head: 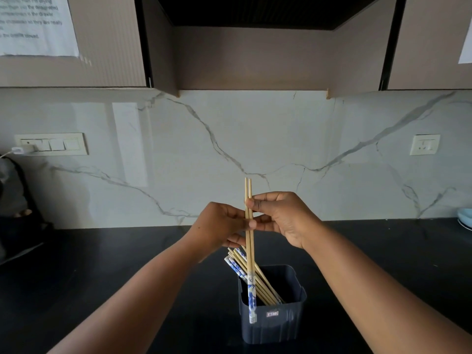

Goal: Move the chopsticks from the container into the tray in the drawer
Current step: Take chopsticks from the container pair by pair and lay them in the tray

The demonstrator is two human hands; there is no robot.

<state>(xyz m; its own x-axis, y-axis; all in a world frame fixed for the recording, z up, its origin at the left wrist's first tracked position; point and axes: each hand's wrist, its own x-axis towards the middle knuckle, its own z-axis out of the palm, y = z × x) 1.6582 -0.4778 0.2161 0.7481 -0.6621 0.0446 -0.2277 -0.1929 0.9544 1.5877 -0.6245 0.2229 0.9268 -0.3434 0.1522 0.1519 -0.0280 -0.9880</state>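
Note:
A pair of pale wooden chopsticks [249,254] with blue-and-white patterned ends is held upright above and in front of a dark grey plastic container [273,325]. My right hand [281,218] pinches the pair near its top. My left hand [219,228] grips it a little lower, thumb across the sticks. The patterned ends hang down over the container's front wall. Several more chopsticks [252,277] lean to the left inside the container. The drawer and its tray are out of view.
The container stands on a black countertop [102,277] against a white marble backsplash. A dark appliance [15,213] sits at the far left, a light blue dish [464,218] at the far right. Brown wall cabinets hang overhead.

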